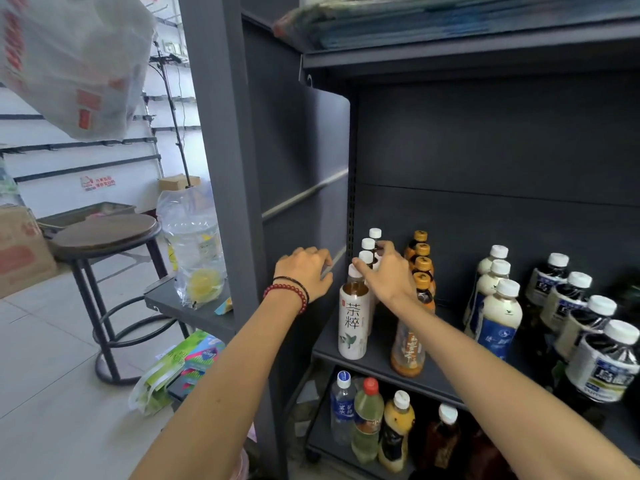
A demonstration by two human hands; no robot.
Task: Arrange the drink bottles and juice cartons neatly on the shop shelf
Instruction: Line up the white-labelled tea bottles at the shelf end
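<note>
Tea bottles (353,317) with white caps stand upright in a file running back along the left end of the shelf (375,356). The right hand (386,277) is right over them, its fingers (382,247) spread wide across the caps without clearly clasping any neck. Orange-capped bottles (423,268) crowd just beside on the right. The left hand (304,270) curls its fingers over the side rail (304,197), apart from the bottles.

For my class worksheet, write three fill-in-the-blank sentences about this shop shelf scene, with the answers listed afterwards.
The right hand touches the tea bottles with ___ caps.
The left hand, holding the side panel, wears a black bracelet and a ___ one.
Left of the shelf, a round ___ stands on the floor.
Answers: white; red; stool.
</note>
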